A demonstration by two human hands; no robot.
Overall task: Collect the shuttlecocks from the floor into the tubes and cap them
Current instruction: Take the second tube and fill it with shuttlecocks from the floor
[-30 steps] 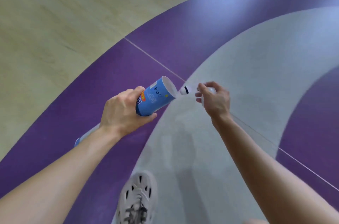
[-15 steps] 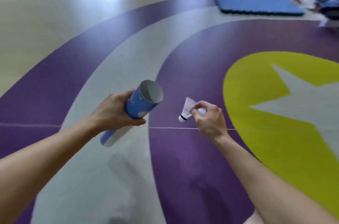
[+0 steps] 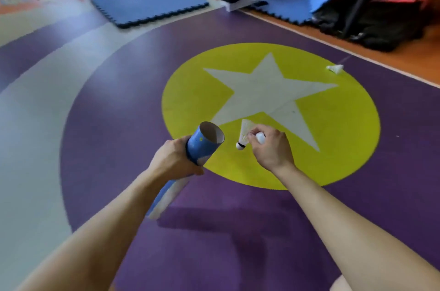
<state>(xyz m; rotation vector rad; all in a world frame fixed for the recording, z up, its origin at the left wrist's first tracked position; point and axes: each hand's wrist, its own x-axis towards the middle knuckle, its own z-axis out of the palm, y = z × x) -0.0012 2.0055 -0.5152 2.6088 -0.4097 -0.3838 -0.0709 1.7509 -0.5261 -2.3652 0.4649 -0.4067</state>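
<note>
Our left hand [image 3: 175, 159] grips the uncapped tube [image 3: 202, 149], our right hand [image 3: 271, 150] pinches a shuttlecock [image 3: 244, 133] just beside its mouth

blue cardboard tube [image 3: 202, 149]: lower middle; blue upper part with a small yellow spot, white lower part, dull grey-brown inside.
white feather shuttlecock [image 3: 245, 130]: just right of the tube; cream-white skirt, white cork, black band.
second white shuttlecock [image 3: 335, 68]: right of frame; white, lying on purple.
purple vinyl floor [image 3: 119, 124]: purple, crossed at left by a pale grey curved band [image 3: 35, 124].
yellow-green floor circle [image 3: 345, 135]: plain, with a pale grey five-point star [image 3: 262, 90].
orange floor strip [image 3: 416, 60]: upper right; white line along it.
blue foam mats [image 3: 147, 4]: top; deep blue, toothed edges.
black bag [image 3: 381, 28]: upper right; black, red straps.
</note>
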